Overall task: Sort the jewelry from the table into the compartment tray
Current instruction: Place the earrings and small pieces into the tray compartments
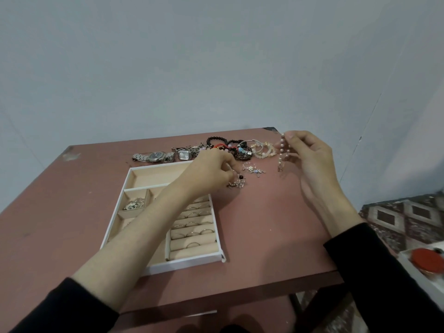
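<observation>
A white compartment tray (153,265) with beige lining lies on the reddish table (264,224); several rings sit in its padded rows and silver pieces (134,204) fill a small left cell. My left hand (211,168) reaches across the tray and pinches a small beaded piece (237,182) just past its far right corner. Above the table's far right, my right hand (306,155) pinches a pale pearl bracelet (281,152) that hangs down. Bracelets (240,147), another small trinket (252,169) and two watches (156,156) lie along the far edge.
A plain grey wall stands behind the table. To the right are a patterned cloth surface (403,219) and a white box holding a red round object (427,260). The table's near edge runs just below the tray.
</observation>
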